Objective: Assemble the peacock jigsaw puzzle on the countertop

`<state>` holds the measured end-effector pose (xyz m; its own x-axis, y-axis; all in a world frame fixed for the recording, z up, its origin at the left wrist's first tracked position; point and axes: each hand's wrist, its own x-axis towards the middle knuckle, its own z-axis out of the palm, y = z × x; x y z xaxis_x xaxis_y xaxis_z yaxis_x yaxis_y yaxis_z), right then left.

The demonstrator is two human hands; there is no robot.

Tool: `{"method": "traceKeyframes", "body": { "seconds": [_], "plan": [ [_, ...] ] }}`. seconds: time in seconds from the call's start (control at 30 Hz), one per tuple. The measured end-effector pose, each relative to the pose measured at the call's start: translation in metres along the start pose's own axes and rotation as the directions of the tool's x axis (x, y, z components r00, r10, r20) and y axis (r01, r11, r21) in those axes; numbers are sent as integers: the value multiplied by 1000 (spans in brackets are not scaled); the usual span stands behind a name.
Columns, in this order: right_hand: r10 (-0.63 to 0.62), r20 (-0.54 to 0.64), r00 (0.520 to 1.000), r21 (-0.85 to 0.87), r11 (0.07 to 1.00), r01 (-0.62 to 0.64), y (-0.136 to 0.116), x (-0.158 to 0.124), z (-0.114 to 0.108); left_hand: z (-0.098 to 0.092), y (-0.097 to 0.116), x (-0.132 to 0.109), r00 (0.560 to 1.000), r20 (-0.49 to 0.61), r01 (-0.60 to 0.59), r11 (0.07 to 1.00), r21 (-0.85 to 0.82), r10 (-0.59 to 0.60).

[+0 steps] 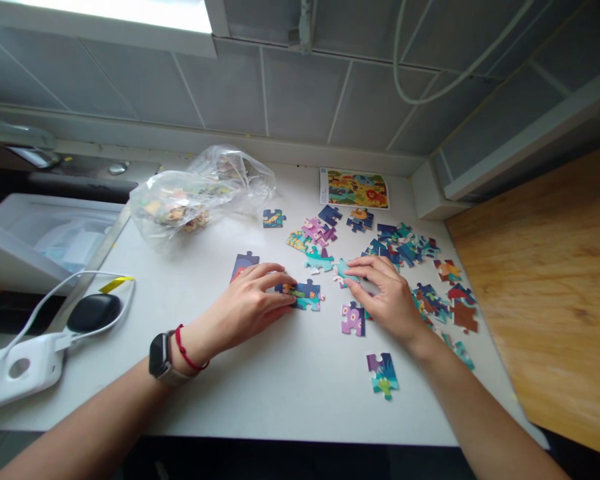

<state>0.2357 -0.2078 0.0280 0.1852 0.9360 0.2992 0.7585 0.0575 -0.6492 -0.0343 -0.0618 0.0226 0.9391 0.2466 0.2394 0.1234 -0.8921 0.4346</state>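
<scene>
My left hand (pixel 253 300) lies on the white countertop (pixel 260 380) with its fingertips pinching a joined pair of blue puzzle pieces (pixel 307 295). My right hand (pixel 385 293) rests palm down just to the right, fingers closed on a teal piece (pixel 341 270). A purple piece (pixel 353 319) lies beside my right wrist, and a teal and purple piece (pixel 383 375) sits nearer the front edge. Several loose colourful pieces (pixel 400 250) spread behind and to the right of my hands. A dark blue piece (pixel 244 264) lies behind my left hand.
A clear plastic bag (pixel 190 200) with more pieces sits at the back left. A reference picture card (pixel 355 189) leans by the tiled wall. A white device with cable (pixel 23 367) and a black oval object (pixel 94 312) lie at left. A wooden surface (pixel 555 287) adjoins on the right.
</scene>
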Motion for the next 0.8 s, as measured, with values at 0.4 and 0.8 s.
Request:
{"method": "traceKeyframes", "body": {
  "seconds": [0.4,0.8],
  "plan": [
    [-104,272,956,-132,981,145,-11,26,1,0,1,1,999,-15,-32,999,-8,32],
    [22,572,820,-245,959,145,1,95,13,9,13,2,989,46,-141,989,-31,143]
  ]
}}
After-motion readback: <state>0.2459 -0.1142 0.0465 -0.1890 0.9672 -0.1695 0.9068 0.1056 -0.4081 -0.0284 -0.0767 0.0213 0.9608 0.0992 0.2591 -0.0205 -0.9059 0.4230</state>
